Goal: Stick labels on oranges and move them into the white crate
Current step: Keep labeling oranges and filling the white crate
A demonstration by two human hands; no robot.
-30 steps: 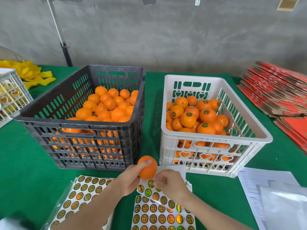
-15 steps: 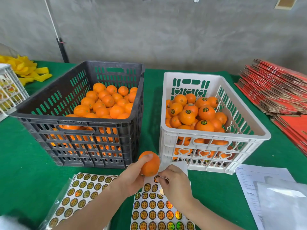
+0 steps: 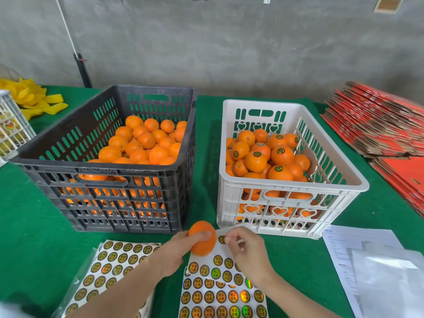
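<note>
My left hand (image 3: 176, 253) grips an unlabelled orange (image 3: 202, 243) just above the green table, in front of the gap between the two crates. My right hand (image 3: 246, 250) pinches a round gold label (image 3: 221, 239) at the top of a sticker sheet (image 3: 215, 267), right beside the orange. The sheet's top edge curls up under my fingers. The white crate (image 3: 291, 188) at right holds several oranges with labels on them. The black crate (image 3: 103, 171) at left holds plain oranges.
Another sticker sheet (image 3: 110, 267) lies at the lower left and more sheets (image 3: 220, 301) lie under my right wrist. Papers and a clear bag (image 3: 378, 271) sit at the lower right. Flat red cartons (image 3: 385, 125) are stacked at right. A small white basket (image 3: 11, 125) stands at far left.
The orange in my left hand has stayed close to the sheet. My right hand has moved up the sheet and lifted a label with the sheet's top edge.
</note>
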